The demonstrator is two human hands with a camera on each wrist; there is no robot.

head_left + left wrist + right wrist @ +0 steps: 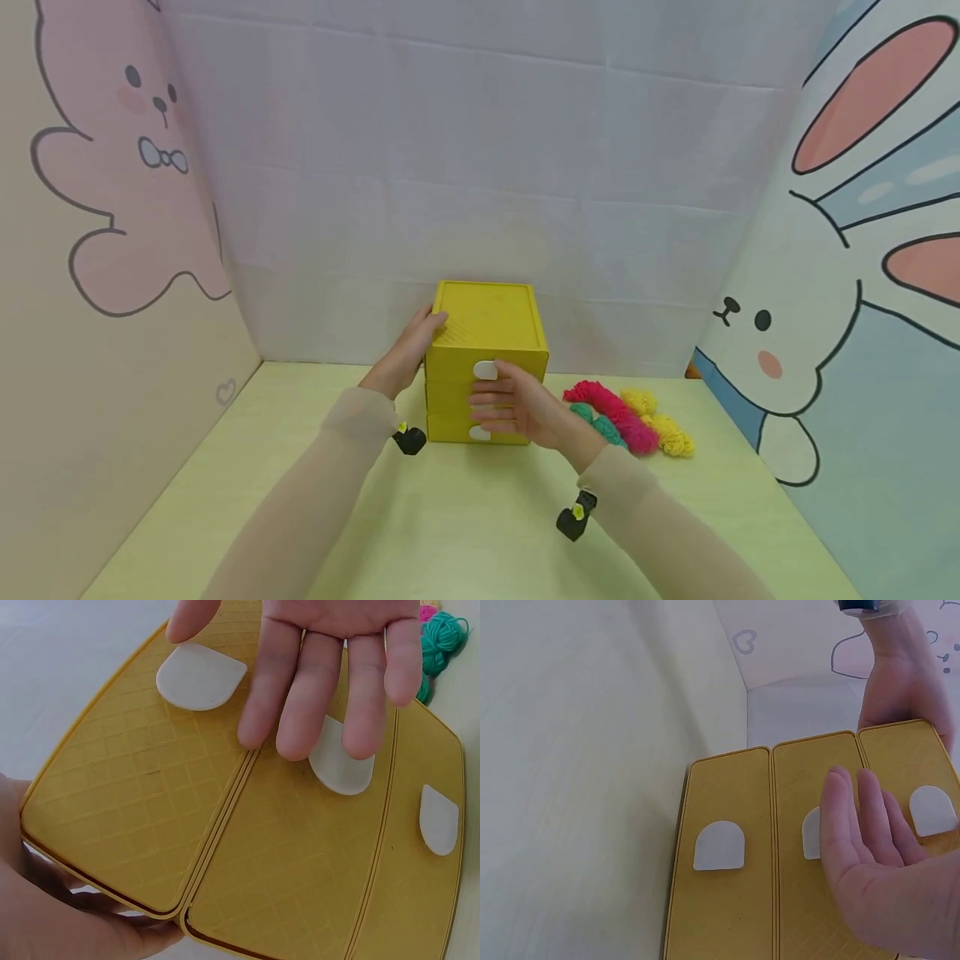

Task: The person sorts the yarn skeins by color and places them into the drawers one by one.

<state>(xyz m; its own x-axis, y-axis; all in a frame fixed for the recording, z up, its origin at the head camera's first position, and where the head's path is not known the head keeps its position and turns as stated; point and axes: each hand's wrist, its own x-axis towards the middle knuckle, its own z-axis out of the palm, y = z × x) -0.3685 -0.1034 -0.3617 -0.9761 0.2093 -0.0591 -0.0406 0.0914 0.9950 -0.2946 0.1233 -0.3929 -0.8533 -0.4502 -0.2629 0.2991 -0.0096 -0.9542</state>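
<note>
A yellow drawer box (491,312) with three stacked drawers stands at the back of the table. Each drawer front bears a white rounded pull tab (201,677). My left hand (402,354) holds the box by its left side, thumb over the top edge and fingers along the side wall. In front of the drawers is my right hand (522,406), its fingers extended and holding nothing. Its thumb overlaps the top drawer's tab (485,370), and its fingers partly cover the middle tab (811,834). All the drawers are pushed in.
To the right of the box lie skeins of yarn: a pink one (615,414), a green one (602,425) and yellow ones (671,435). A white cloth wall (480,167) rises close behind the box. Side panels with cartoon animals flank the table (465,533).
</note>
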